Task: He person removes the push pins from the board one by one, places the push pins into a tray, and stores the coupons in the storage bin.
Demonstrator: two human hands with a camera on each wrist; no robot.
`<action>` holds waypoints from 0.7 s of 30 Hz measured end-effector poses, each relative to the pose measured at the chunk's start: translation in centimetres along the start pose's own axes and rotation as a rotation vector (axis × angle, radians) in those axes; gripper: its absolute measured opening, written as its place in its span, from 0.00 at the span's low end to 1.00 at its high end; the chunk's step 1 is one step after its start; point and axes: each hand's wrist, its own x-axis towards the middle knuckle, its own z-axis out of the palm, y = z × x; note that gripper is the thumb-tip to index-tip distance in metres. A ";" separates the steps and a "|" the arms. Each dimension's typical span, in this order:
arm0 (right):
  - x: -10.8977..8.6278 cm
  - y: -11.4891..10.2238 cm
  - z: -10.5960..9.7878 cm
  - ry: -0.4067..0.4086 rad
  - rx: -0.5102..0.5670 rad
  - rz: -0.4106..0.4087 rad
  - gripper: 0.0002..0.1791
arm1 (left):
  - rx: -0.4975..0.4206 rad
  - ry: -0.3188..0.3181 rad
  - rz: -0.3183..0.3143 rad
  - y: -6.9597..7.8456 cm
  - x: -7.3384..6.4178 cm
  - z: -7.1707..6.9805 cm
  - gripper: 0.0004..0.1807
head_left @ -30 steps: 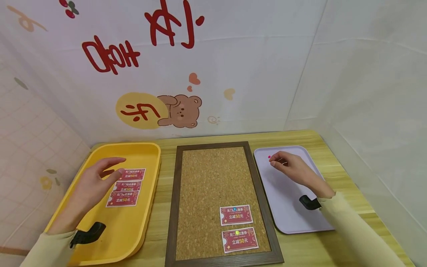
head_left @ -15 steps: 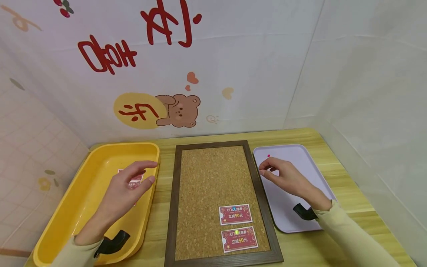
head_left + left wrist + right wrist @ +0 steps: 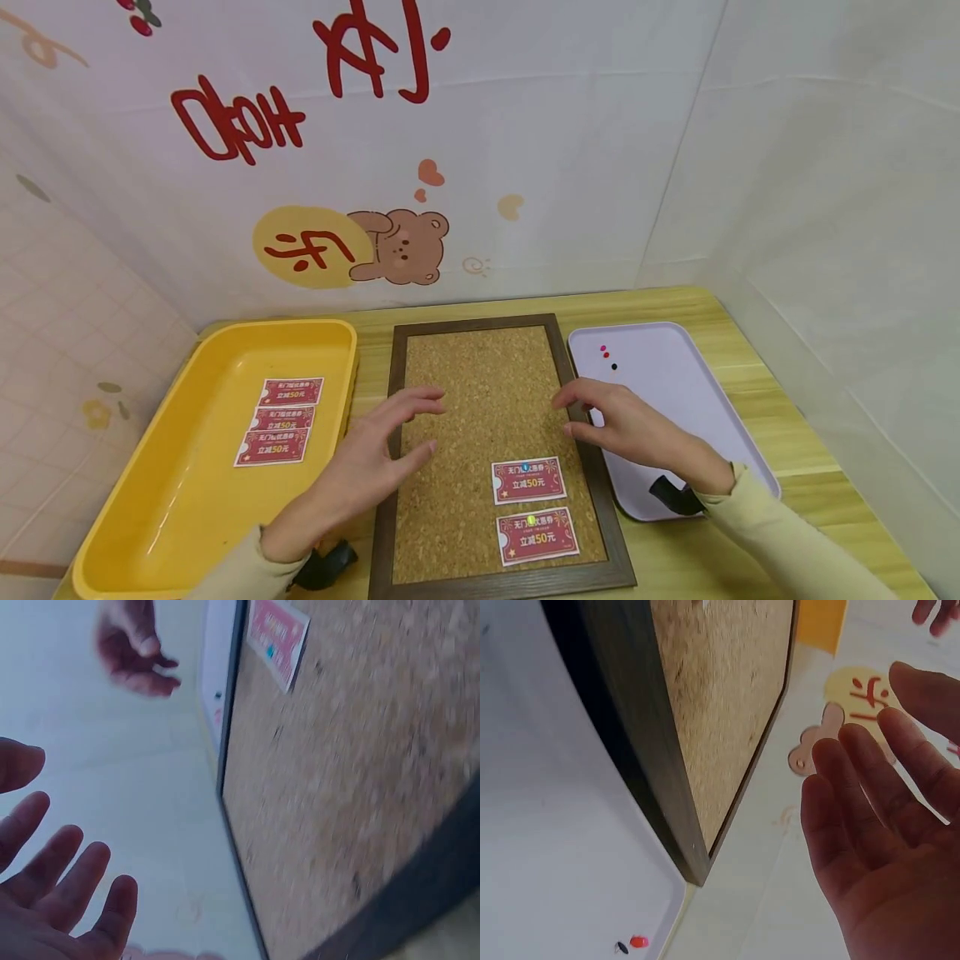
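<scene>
My left hand [image 3: 371, 458] hovers over the left side of a framed cork board [image 3: 472, 392], its fingers and thumb apart with nothing between them. My right hand [image 3: 630, 425] hangs above the board's right frame and the lilac tray, loosely bent; in the right wrist view its palm [image 3: 900, 877] is bare. Two red coupons are on the lower right of the board: the upper coupon [image 3: 528, 483] bears a blue pushpin [image 3: 526, 467], the lower coupon [image 3: 538, 540] a yellow-green pushpin [image 3: 532, 520].
A deep yellow tray [image 3: 348, 358] on the left holds three overlapping red coupons [image 3: 273, 447]. At right, the lilac tray [image 3: 675, 375] has a pink pin [image 3: 603, 348], a red pin [image 3: 607, 355] and a black pin [image 3: 614, 367] near its far left corner. A printed curtain [image 3: 570, 150] stands behind.
My left hand has moved right, from over the yellow tray to the cork board. My right hand has shifted left and nearer, uncovering the red and black pins.
</scene>
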 end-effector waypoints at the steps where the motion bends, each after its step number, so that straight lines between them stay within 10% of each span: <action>1: 0.0 -0.1 0.2 -0.015 -0.001 -0.005 0.15 | -0.009 -0.020 -0.006 0.1 0.1 0.5 0.22; 21: 0.7 -1.1 3.5 -0.201 0.026 -0.028 0.12 | 0.044 -0.254 -0.024 0.2 1.4 6.7 0.22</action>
